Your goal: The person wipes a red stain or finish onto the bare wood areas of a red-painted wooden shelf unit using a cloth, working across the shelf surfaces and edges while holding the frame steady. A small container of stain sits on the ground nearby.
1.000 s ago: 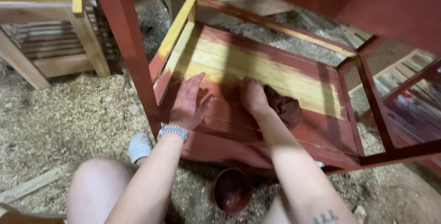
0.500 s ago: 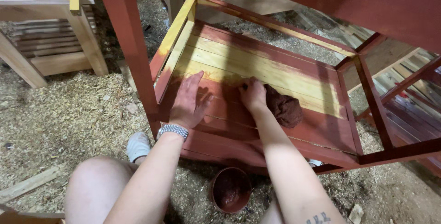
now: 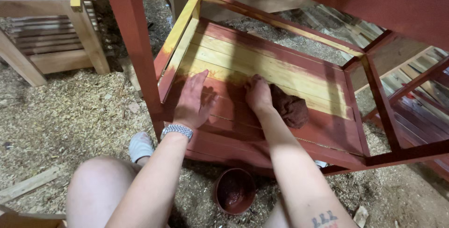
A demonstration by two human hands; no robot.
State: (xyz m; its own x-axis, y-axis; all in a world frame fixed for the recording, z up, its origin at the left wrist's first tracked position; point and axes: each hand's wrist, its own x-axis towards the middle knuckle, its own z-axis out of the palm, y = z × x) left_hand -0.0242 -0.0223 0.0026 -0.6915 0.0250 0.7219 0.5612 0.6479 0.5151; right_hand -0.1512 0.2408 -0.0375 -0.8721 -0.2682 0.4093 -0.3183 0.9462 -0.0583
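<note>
two hands on slatted shelf [image 3: 262, 64] | left hand [image 3: 194, 102] flat, fingers released, bracing | right hand [image 3: 258, 93] fingers clenched on stain rag [image 3: 290, 109], pressing colour in | stain bowl [image 3: 235, 191] lower centre, within reach

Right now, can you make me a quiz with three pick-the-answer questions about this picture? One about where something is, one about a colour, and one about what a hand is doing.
1. Where is the small bowl?
A. on the shelf
B. on the sawdust floor, in front of the shelf
C. in the left hand

2. What colour are the unstained boards of the shelf?
A. yellow
B. blue
C. black

3. How is the left hand?
A. in a fist
B. holding the rag
C. flat on the boards

Answers:
1 B, it sits on the floor between the knees.
2 A, the far boards are yellow wood.
3 C, its fingers lie spread, while the right hand presses the rag.
</note>
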